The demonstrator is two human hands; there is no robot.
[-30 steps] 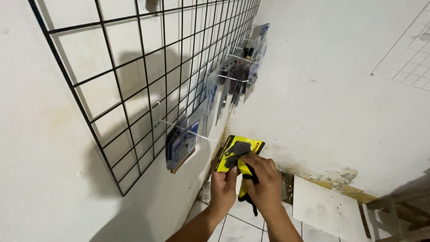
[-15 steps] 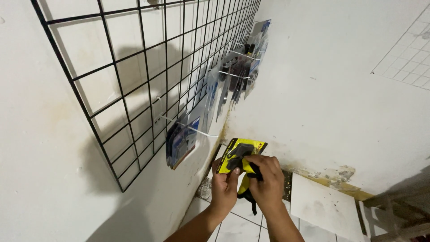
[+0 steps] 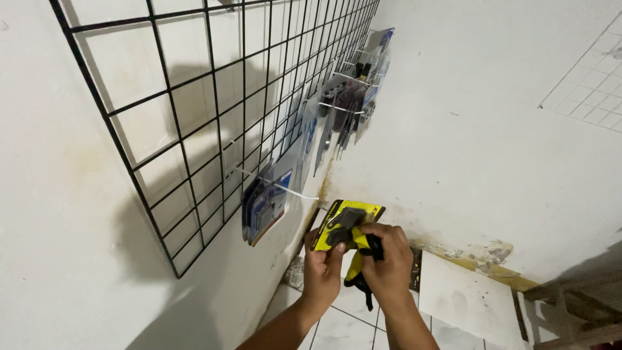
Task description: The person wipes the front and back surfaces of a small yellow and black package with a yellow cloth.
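A yellow and black carded tool package (image 3: 342,221) is gripped by both hands in the lower middle of the head view. My left hand (image 3: 322,264) pinches its lower left edge. My right hand (image 3: 391,260) wraps around the black and yellow handles sticking out at its lower right. The package is held just right of a white hook (image 3: 278,185) that juts from a black wire grid panel (image 3: 214,110) on the left wall. Blue carded packages (image 3: 264,206) hang on that hook.
More packaged tools (image 3: 350,104) hang on hooks further along the grid. A white wall stands ahead with a stained base. A white board (image 3: 463,298) lies on the tiled floor. A wooden frame (image 3: 576,311) sits at the lower right.
Both hands and the yellow package have dropped slightly and drifted right, away from the hook, as the view shifted.
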